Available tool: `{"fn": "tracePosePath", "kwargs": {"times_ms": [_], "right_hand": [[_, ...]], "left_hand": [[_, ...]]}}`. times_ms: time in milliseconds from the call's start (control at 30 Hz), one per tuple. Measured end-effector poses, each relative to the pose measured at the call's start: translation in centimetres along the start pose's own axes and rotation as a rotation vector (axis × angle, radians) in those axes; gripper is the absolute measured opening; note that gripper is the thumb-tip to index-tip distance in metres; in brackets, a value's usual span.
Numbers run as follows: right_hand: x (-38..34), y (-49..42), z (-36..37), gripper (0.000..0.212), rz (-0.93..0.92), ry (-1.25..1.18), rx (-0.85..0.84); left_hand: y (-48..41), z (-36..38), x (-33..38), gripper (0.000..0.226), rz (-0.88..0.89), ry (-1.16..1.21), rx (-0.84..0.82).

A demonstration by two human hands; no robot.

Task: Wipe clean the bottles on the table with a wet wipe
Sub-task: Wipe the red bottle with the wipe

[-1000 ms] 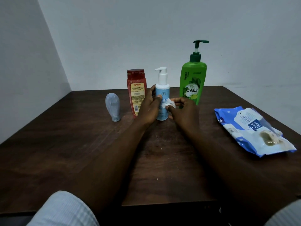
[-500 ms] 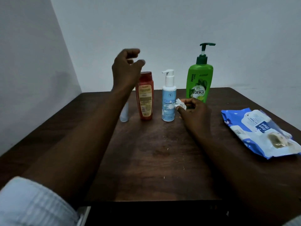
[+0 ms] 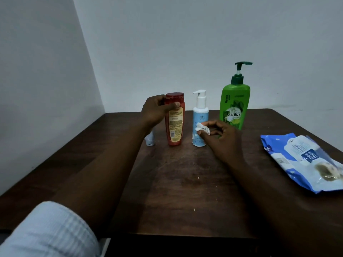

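Observation:
Several bottles stand in a row at the back of the dark wooden table. My left hand grips the upper part of the red bottle, which stands upright on the table. To its right is the light blue pump bottle, then the tall green pump bottle. My right hand pinches a crumpled white wet wipe just in front of the blue bottle's right side. A small pale tube stands behind my left wrist, mostly hidden.
A blue and white pack of wet wipes lies at the right side of the table, near its edge. White walls meet in a corner behind the table's far left.
My left hand let go of the blue pump bottle, rose, then came down and gripped the red bottle. My right hand stayed near the blue bottle with the wipe.

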State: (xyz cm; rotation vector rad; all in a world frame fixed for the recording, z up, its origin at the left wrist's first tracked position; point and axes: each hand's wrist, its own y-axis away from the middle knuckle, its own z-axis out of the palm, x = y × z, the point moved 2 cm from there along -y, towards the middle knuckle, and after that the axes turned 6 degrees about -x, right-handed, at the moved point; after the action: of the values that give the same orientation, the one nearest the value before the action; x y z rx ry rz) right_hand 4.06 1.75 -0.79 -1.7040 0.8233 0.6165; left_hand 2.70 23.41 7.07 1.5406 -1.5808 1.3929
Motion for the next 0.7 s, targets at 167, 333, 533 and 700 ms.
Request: {"fn": "tracePosePath", "kwargs": {"times_ms": [167,333,533,700], "right_hand": [[-0.8,0.0,0.1,0.026,-0.046,-0.046,0.013],[-1.8,-0.2,-0.2,0.03,-0.133,-0.128,0.082],[-3.4,0.3,-0.3,0.019,-0.251,-0.084,0.089],[-4.2,0.6,0.0,0.023,-0.371,0.071,0.015]], "left_hand": [[2.6,-0.1,1.0,0.018,0.034,0.083,-0.059],[4.7,0.8,0.0,0.024,-0.04,0.208,-0.105],[5.2,1.8,-1.5,0.029,-0.09,0.292,-0.123],[5.9,2.8,-1.1,0.012,-0.031,0.426,-0.153]]}}
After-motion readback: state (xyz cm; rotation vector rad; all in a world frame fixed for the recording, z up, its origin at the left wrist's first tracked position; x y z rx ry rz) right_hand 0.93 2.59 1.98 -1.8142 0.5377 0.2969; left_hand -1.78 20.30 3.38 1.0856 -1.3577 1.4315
